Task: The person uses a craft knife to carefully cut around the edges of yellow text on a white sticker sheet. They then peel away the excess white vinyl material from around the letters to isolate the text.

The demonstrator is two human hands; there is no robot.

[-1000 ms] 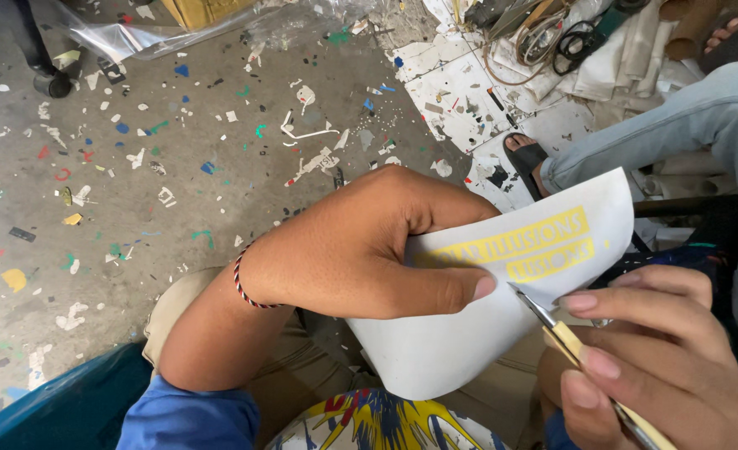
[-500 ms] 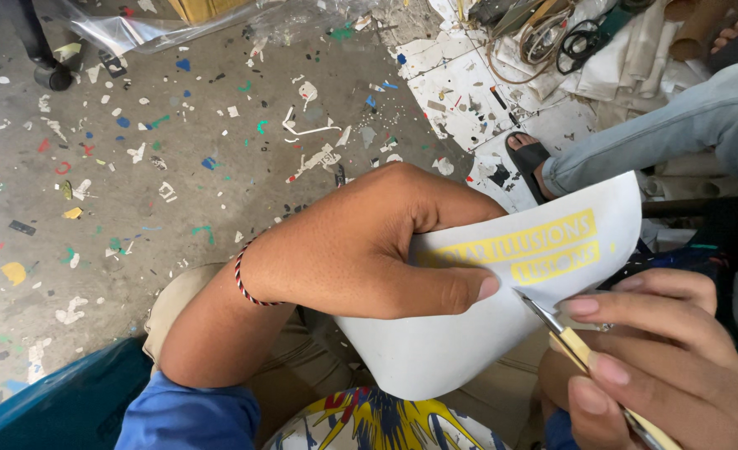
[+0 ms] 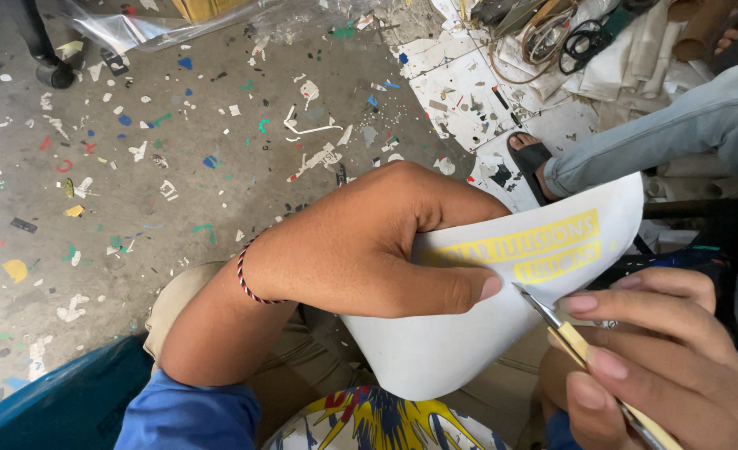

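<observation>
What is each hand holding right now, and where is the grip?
The left hand pinches the white sheet at its left edge, thumb on top. The right hand grips a yellow-handled knife along its handle, blade tip at the sheet.

Counts by the fingers
Two hands [image 3: 369, 250] [image 3: 661, 358], one white sheet [image 3: 469, 333] under the fingers, one blade tool [image 3: 569, 333] between fingertips.

1. Left hand [image 3: 369, 242]: reaches in from lower left, forearm bare, blue sleeve at the elbow, striped cord band at the wrist. Fingers curled under, thumb pressed flat along the front; closed in a pinch.
2. Right hand [image 3: 661, 358]: lower right, fingers bunched in a pen-style grip, thumb and forefinger tips foremost, closed.
</observation>
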